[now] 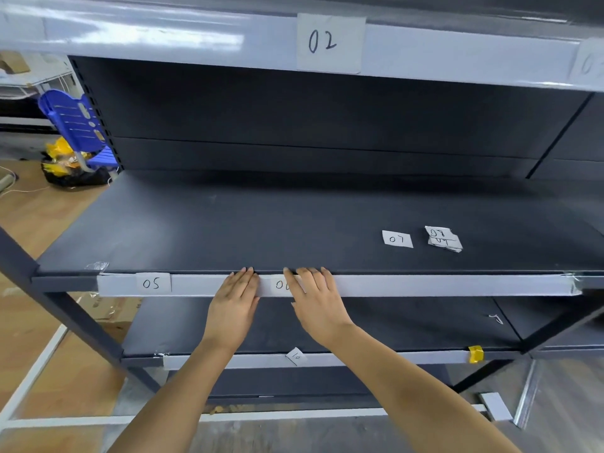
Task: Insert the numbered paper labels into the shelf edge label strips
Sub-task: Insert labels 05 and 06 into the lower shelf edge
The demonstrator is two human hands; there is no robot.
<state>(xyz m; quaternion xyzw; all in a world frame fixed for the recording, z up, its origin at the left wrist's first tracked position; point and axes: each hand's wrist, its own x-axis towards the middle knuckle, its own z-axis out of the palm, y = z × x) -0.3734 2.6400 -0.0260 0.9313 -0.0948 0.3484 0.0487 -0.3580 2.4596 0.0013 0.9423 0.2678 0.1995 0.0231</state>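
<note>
A white label strip (425, 285) runs along the front edge of the dark middle shelf (228, 223). A paper label "05" (153, 283) sits in it at the left. Between my hands a second label (277, 285) sits in the strip, its number half covered. My left hand (236, 300) lies flat against the strip, fingertips on the shelf edge. My right hand (315, 297) presses on the label's right side. On the shelf lie a loose label "07" (397, 239) and a small stack of labels (444, 239). The top strip holds label "02" (330, 42).
The lower shelf strip (392, 358) carries a tilted label "10" (296, 356) and yellow tape (475, 353) at its right end. A blue chair (78, 125) and a yellow-and-black bag (65, 165) stand on the wooden floor at left. Cardboard lies under the shelf.
</note>
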